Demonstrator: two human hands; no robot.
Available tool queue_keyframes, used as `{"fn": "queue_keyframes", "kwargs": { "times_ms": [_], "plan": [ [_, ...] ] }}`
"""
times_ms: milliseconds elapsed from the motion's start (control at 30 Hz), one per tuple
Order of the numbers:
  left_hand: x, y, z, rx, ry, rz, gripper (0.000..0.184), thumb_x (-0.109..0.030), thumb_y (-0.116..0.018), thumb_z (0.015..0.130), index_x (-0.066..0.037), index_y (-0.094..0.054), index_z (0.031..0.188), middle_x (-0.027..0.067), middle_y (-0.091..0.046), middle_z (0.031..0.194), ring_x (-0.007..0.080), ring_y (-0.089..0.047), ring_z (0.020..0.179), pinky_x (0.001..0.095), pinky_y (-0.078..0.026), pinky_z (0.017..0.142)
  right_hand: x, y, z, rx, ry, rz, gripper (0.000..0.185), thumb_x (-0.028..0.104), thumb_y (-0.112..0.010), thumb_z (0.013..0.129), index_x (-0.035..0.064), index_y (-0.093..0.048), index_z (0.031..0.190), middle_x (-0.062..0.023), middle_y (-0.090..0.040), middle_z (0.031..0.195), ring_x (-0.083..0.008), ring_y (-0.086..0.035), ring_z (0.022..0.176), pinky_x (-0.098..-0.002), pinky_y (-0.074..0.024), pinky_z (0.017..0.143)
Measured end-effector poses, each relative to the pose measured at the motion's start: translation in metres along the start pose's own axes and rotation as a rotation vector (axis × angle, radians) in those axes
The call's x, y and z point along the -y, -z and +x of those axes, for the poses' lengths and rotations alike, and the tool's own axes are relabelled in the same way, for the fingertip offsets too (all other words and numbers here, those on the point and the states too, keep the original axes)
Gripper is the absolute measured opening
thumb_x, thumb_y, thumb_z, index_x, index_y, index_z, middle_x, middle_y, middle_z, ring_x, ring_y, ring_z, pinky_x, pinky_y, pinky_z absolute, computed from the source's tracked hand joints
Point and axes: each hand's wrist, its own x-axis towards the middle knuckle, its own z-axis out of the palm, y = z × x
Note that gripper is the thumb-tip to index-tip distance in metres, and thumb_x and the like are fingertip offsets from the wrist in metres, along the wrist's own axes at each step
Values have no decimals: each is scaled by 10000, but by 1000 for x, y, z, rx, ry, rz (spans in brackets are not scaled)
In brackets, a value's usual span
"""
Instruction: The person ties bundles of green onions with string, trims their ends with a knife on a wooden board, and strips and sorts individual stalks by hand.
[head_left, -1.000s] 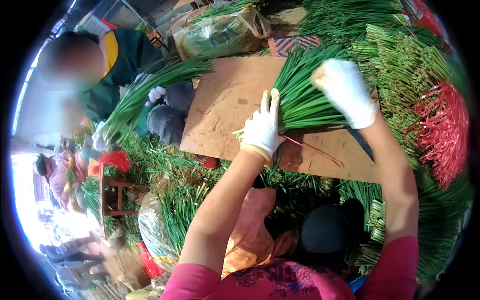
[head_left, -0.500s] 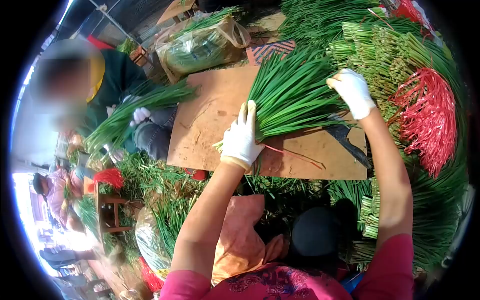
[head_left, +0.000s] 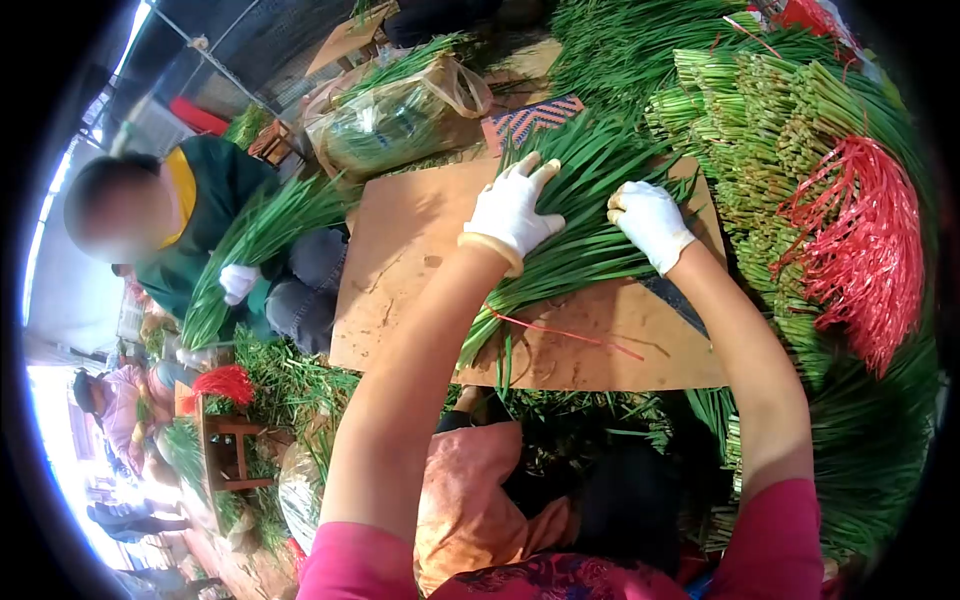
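Observation:
A bunch of green chives point(head_left: 585, 235) lies slantwise on a wooden board point(head_left: 400, 235), leaves fanned toward the upper right. A thin red plastic tie point(head_left: 570, 333) sits around its lower stem end, one tail trailing over the board. My left hand point(head_left: 515, 208), in a white glove, rests on the left side of the leaves, fingers apart. My right hand point(head_left: 648, 222), also gloved, is at the right side of the leaves with fingers curled closed. What they pinch, if anything, is hidden.
Stacked chive bunches point(head_left: 740, 130) and red plastic strips point(head_left: 865, 240) stand at right. A plastic-wrapped bundle point(head_left: 385, 120) is beyond the board. At left, a co-worker's gloved hand point(head_left: 238, 283) holds other chives point(head_left: 265, 230). A wooden stool point(head_left: 232, 440) stands lower left.
My left hand has moved from the stem end up onto the leaves. My right hand has come left and down over the leaves. The tied stem end now shows.

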Motion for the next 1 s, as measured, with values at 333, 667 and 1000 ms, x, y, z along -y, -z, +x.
{"fn": "queue_keyframes", "kwargs": {
  "times_ms": [333,667,1000],
  "plan": [
    [38,-30,14,-193,-86,137,241,-31,-573,714,-225,-698,784,116,-520,1254,330,-444,1203,362,-390,995,4,2,-15,90,-128,202,147,196,-576,788,65,-639,810,-98,-623,841,-281,-604,814,-374,-481,730],
    [-11,-35,0,72,195,282,838,-444,-766,629,-198,-411,1346,169,-183,1481,331,-148,1379,592,-271,1028,-22,57,15,-512,-127,137,102,186,-618,790,102,-675,776,-39,-624,777,-221,-596,756,-340,-471,648],
    [-23,-33,-1,100,231,307,995,-470,-781,586,-104,-320,1389,174,-137,1493,313,-116,1390,586,-253,1043,-6,27,89,570,-395,-248,566,606,-532,736,135,-695,1004,-133,-652,1054,-290,-608,1002,-377,-461,843]
  ]
}}
